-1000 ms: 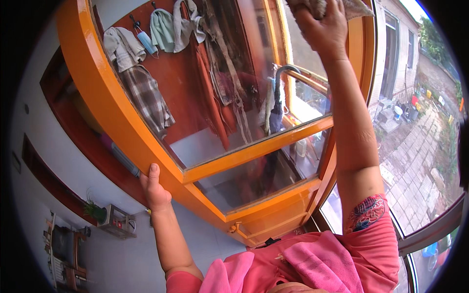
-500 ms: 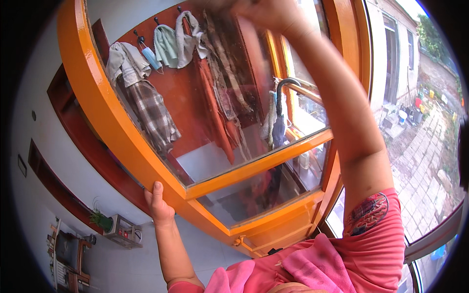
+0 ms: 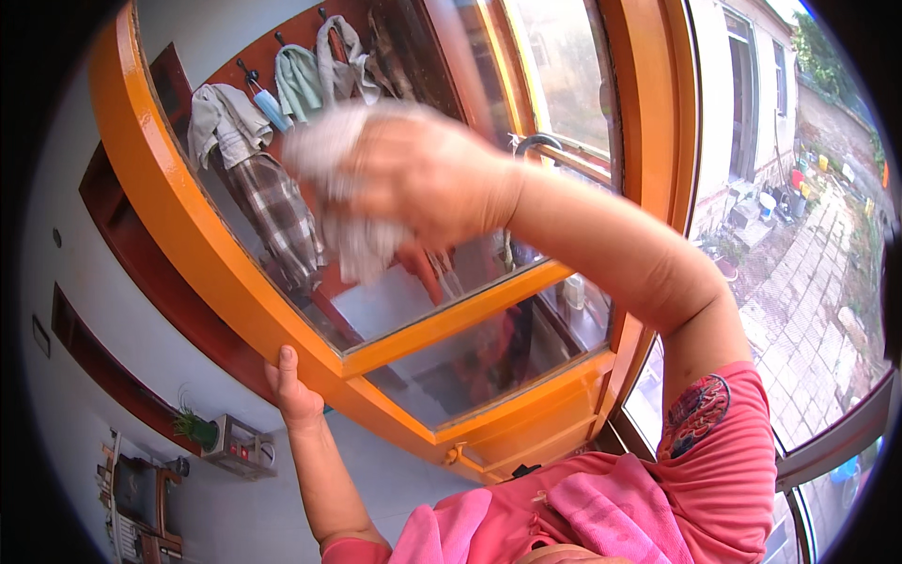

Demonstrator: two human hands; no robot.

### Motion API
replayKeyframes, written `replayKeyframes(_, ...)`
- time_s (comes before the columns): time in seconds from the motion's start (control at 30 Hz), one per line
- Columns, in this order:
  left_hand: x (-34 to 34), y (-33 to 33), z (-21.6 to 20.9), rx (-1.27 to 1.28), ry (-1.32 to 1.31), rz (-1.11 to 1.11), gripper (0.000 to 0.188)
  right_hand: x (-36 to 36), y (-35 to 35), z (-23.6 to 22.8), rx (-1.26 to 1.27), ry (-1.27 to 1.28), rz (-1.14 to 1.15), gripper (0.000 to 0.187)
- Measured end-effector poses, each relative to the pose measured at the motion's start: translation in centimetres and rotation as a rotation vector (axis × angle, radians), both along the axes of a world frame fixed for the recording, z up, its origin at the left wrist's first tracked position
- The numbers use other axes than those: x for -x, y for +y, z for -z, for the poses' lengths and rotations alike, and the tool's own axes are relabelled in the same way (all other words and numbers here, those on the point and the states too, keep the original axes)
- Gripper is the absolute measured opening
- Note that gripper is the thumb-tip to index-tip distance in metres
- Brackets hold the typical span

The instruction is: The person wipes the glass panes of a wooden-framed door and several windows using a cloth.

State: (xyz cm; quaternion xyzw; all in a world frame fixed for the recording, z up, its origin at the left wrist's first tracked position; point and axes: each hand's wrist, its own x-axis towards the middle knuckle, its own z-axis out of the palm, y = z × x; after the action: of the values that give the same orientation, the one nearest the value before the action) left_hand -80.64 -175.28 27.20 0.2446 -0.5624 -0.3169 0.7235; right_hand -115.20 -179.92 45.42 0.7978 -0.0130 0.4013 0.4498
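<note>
An orange wooden door (image 3: 211, 240) with glass panes stands in front of me. My right hand (image 3: 437, 179) is closed on a whitish cloth (image 3: 362, 249) in front of the large upper pane (image 3: 395, 310); both hand and cloth are smeared by motion. The cloth seems to lie against the glass. My left hand (image 3: 299, 399) grips the door's outer edge at the lower left, thumb up along the frame and the other fingers largely hidden. Below the crossbar is a smaller pane (image 3: 470, 371), with a handle (image 3: 456, 453) lower on the door.
Through the glass show hanging garments (image 3: 272, 202), a blue mask (image 3: 271, 108) and towels on hooks. A plant (image 3: 194, 428) and a small stand (image 3: 242, 444) are at the lower left. On the right, a paved yard (image 3: 808, 301) lies outside, with buckets near a wall.
My right hand has swept down and left from the top of the pane, bringing the cloth into view. The left hand keeps its grip on the door edge.
</note>
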Motion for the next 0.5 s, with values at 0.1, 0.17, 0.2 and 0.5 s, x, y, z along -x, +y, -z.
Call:
replayKeyframes(0.1,-0.1,0.2,0.5,-0.019,0.01,-0.036,0.059,7.1,-1.8,-5.4,-0.205,-0.411,0.231,0.056)
replayKeyframes(0.17,0.8,-0.3,0.1,-0.017,0.029,-0.053,0.06,13.7,0.0,-9.7,0.057,-0.751,0.11,0.054)
replayKeyframes(0.2,0.8,-0.3,0.2,-0.012,0.02,-0.041,0.06,14.7,-0.1,-10.0,0.084,-0.772,0.114,0.054)
replayKeyframes(0.5,0.5,-0.3,0.3,-0.062,0.072,-0.076,0.057,2.3,0.3,8.1,-0.15,-0.315,-0.007,0.045)
